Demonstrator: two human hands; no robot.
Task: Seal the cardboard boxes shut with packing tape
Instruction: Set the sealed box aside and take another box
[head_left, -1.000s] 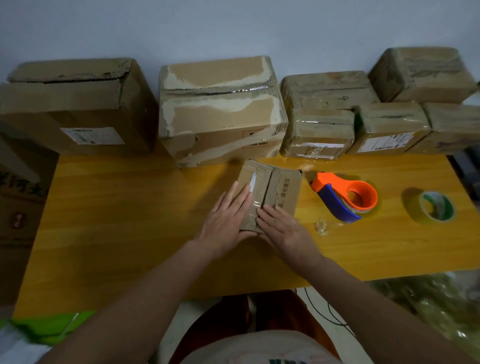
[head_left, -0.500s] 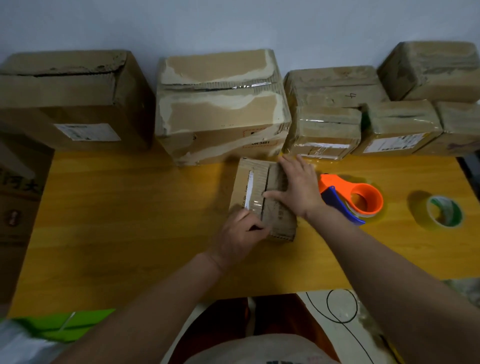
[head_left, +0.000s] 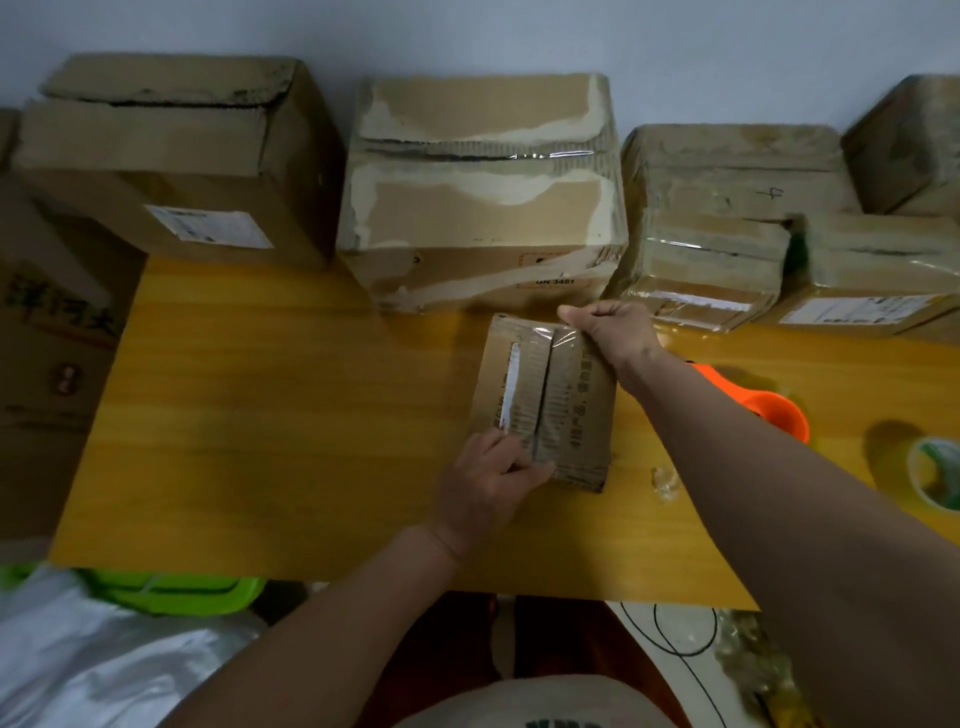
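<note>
Hands (head_left: 488, 488) (head_left: 610, 332) curl onto opposite ends of small box (head_left: 571, 395).

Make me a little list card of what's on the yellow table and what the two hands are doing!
table: yellow wooden table
small box: small cardboard box lying at the middle, flap seam facing up
left hand: left hand curled on the box's near end
right hand: right hand gripping the box's far end, where clear tape shines
tape dispenser: orange tape dispenser, right of the box, partly hidden by the right arm
tape roll: tape roll at the right edge
back row: bigger cardboard boxes along the wall
</note>
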